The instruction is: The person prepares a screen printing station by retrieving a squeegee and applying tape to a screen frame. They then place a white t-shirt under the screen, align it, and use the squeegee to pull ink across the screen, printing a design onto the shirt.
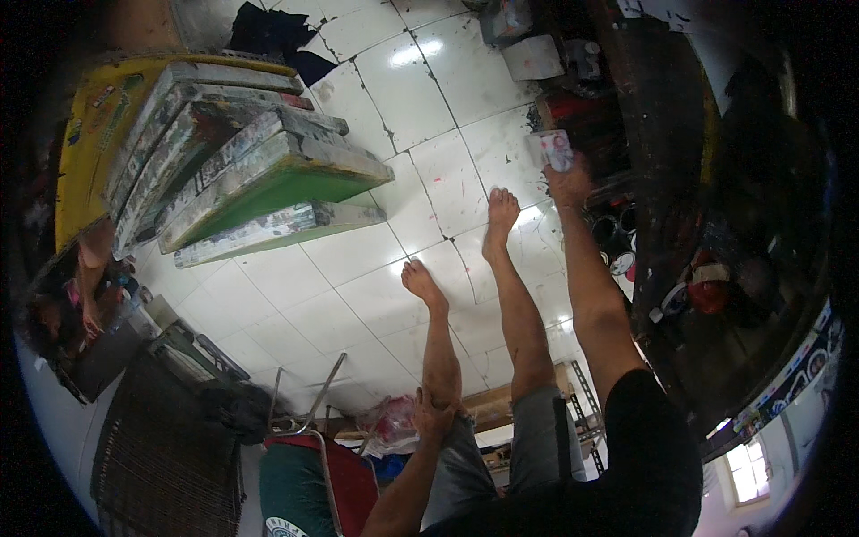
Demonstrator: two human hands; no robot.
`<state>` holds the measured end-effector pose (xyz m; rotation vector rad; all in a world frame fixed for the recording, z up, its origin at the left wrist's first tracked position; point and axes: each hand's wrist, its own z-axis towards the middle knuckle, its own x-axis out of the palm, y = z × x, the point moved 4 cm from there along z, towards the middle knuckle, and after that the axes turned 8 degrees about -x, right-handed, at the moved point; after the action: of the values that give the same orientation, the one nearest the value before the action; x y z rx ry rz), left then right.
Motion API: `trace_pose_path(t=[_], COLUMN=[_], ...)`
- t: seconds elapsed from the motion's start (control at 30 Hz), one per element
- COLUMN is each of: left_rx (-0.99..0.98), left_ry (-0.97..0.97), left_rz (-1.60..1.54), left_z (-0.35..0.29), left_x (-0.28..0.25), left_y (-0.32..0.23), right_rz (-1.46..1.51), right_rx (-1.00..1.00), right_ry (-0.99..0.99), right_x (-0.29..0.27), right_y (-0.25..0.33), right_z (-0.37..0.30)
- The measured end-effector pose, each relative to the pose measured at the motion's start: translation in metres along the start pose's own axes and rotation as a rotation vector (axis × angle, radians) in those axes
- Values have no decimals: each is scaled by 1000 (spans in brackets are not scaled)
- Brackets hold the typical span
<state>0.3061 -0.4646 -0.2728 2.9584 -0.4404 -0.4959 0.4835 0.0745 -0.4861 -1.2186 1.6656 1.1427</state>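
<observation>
My right hand (569, 182) is stretched out to the far right, closed round a small pale container (552, 150) with red and grey smears on it. Whether anything is inside the container cannot be made out. My left hand (433, 415) lies against my left leg (441, 362) just below the knee, its fingers laid along the skin with nothing seen in them. Close to my right forearm are several paint cans (611, 233) under the edge of a dark bench.
Paint-stained screen frames (277, 192) lean in a row at left against a yellow panel (85, 134). A red chair (344, 483) stands by my left arm. White tiles (367, 295) cover the floor. At far left another person's hand (91, 318) shows. A dark cloth (273, 36) lies at the back.
</observation>
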Motion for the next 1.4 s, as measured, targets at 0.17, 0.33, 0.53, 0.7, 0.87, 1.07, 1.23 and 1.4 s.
trace_pose_path(t=[0.17, 0.33, 0.53, 0.7, 0.87, 1.07, 1.23, 1.4], left_rx=[89, 292, 726, 1205, 1246, 1341, 1419, 1491], left_ry=[-88, -313, -297, -307, 207, 315, 334, 430], left_rz=[-19, -2, -498, -396, -186, -234, -147, -77], left_z=[-2, -15, -82, -214, -324, -407, -444, -448], left_x=[-21, -46, -131, -257, -318, -318, -304, -273], left_y=[-12, -16, -103, -201, -236, -237, -250, -280], right_rz=[24, 312, 494, 761, 1096, 1355, 1408, 1372], right_rx=[-329, -420, -500, -554, -533, -593, -551, -484], right_ry=[-185, -157, -144, 7, 72, 132, -5, -171], right_x=[-45, -132, -300, -454, -542, -594, -616, -617], right_y=[56, 99, 155, 190, 200, 203, 187, 150], right_z=[-45, -136, -243, -301, -329, -364, -384, -377])
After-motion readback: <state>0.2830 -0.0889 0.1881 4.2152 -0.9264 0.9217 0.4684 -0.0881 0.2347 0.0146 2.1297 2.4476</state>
